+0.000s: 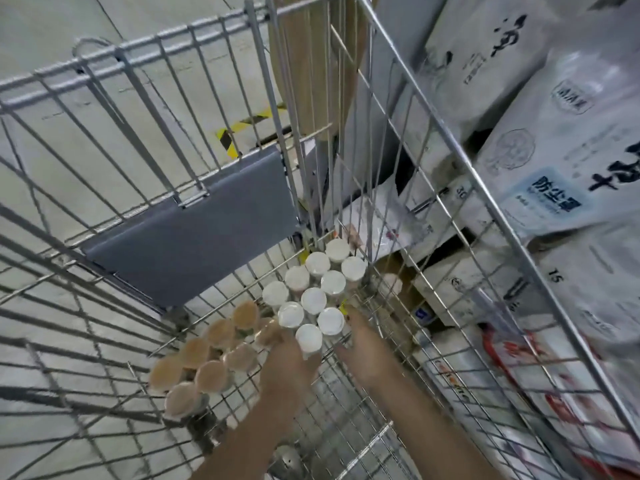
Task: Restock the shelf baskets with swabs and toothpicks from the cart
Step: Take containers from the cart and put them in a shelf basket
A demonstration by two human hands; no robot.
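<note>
Wire cart [207, 109] walls hem white-lidded jars [313, 299], tan jars [204, 362].

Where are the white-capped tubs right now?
The white-capped tubs stand on the cart floor near its right wall, right of the tan tubs, between both hands.

The cart [194, 109] is silver wire, with a flat grey flap [194, 233] at its far end. On its floor, one pack of tubs [313, 289] has white lids; the pack [211, 355] left of it has tan lids. Beyond the flap, yellow-and-black striped tape [242, 128] marks the pale grey floor. Right of the cart, white bags [568, 161] carry black characters and one blue label.
</note>
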